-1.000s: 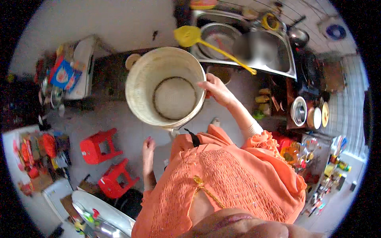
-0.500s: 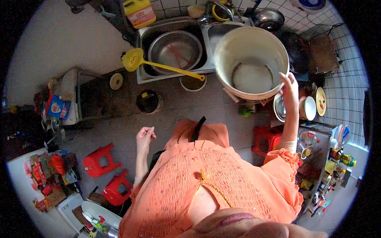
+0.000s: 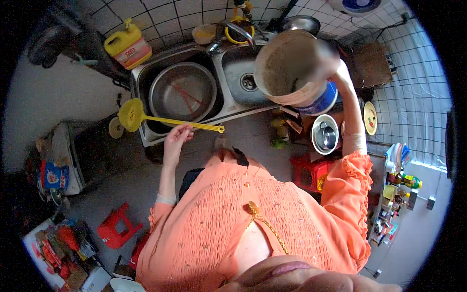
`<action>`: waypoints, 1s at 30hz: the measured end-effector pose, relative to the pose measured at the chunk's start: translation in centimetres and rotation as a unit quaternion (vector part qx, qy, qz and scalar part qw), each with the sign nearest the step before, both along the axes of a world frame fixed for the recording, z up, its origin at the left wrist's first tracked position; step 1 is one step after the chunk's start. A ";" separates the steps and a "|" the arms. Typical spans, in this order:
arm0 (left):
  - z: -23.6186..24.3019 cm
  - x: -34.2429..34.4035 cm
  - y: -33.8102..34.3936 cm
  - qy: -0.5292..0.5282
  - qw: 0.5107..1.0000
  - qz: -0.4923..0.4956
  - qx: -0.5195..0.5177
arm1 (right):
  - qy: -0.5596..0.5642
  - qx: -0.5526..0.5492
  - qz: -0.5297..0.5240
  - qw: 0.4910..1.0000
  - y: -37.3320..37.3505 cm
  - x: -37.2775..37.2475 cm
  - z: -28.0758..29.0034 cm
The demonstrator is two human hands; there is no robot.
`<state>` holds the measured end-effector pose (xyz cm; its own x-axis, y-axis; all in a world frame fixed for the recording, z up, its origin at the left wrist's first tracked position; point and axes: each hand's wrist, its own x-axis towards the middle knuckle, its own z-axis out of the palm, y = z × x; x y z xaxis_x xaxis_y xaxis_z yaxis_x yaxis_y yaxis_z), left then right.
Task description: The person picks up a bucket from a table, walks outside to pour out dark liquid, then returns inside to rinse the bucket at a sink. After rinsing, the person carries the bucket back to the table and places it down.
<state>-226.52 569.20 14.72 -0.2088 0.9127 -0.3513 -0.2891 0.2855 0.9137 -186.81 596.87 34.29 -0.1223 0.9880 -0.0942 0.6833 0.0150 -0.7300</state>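
Observation:
At the right end of the sink counter is a large white bucket (image 3: pixel 266 82), its mouth facing up toward me. Blue shows on the outside near it on the right, though I cannot make out whether that is the same bucket. My right hand (image 3: pixel 332 67) is over the bucket's right rim; its fingers are smeared, so their grip is hidden. A yellow long-handled strainer (image 3: pixel 130 115) lies across the front left edge of the double steel sink (image 3: pixel 228 111). Just below its handle, my left hand (image 3: pixel 176 138) has its fingers curled together, with nothing visible in them.
A steel basin (image 3: pixel 168 80) with red sticks inside sits in the left sink bowl. Behind the sink stand a yellow jug (image 3: pixel 129 48) and the faucet (image 3: pixel 238 31). Pots (image 3: pixel 325 134) are at the right, above a red stool (image 3: pixel 309 173). Another red stool (image 3: pixel 117 226) is at lower left.
The bucket has gone from hanging in front of the sink to its right end, and blue now shows on its side. My left hand has risen toward the strainer handle. The whole view has shifted.

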 end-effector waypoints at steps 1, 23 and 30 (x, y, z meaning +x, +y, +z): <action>0.4 0.2 1.6 0.016 0.999 -0.031 0.002 | -0.030 0.014 -0.019 0.999 0.8 0.4 -0.3; -0.3 3.8 24.8 0.430 0.894 -0.069 0.108 | 0.305 -0.278 -0.094 0.906 -0.1 0.3 -23.6; -3.0 4.2 29.8 0.515 0.828 -0.163 0.149 | 0.287 -0.261 -0.128 0.913 -1.3 0.0 -22.9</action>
